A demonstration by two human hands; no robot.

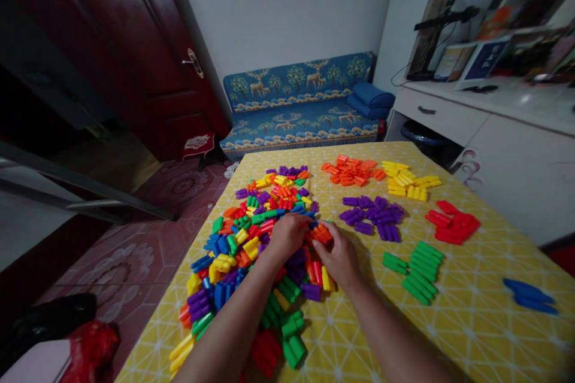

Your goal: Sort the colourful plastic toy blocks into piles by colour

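Note:
A large mixed heap of plastic pieces [251, 233] in several colours covers the left half of the table. My left hand [290, 233] reaches into it with fingers bent down near blue pieces; what its fingertips hold is hidden. My right hand [339, 251] is at the heap's right edge, its thumb and fingers around orange pieces [321, 234]. To the right lie separate groups: orange [353, 171], yellow [406, 181], purple [375, 215], red [453, 224], green [422, 269] and blue [530, 296].
The table [471, 335] has a yellow patterned cloth. Behind it stands a blue patterned sofa [300, 102]. A white cabinet [507, 149] is at the right, and a dark red door [148, 60] with a small stool [198, 145] at the left.

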